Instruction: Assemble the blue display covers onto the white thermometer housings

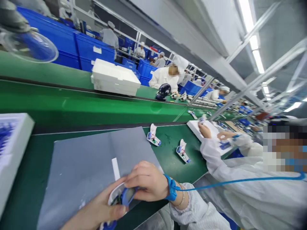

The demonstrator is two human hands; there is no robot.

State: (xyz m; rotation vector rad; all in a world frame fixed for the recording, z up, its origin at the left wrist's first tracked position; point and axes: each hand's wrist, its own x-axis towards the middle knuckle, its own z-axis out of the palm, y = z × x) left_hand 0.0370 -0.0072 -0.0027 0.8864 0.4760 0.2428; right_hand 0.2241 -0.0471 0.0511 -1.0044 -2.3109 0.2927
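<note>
Both my hands hold one small white and blue device [121, 196] above a grey mat [91, 166] at the bench's near edge. My left hand [96, 212] comes in from the bottom and its thumb presses the device's lower side. My right hand [146, 182] wears a blue wrist strap [170, 188] with a blue cord; its fingers curl over the device's top. A strip of white tape [115, 168] lies on the mat just above the hands.
Two similar white and blue devices [153, 136] [182, 152] lie on the green bench to the right. A co-worker in white sits at right, hands on a white tray [195, 126]. A white foam tray [9, 153] sits left. A green conveyor [96, 108] carries a white box [115, 78].
</note>
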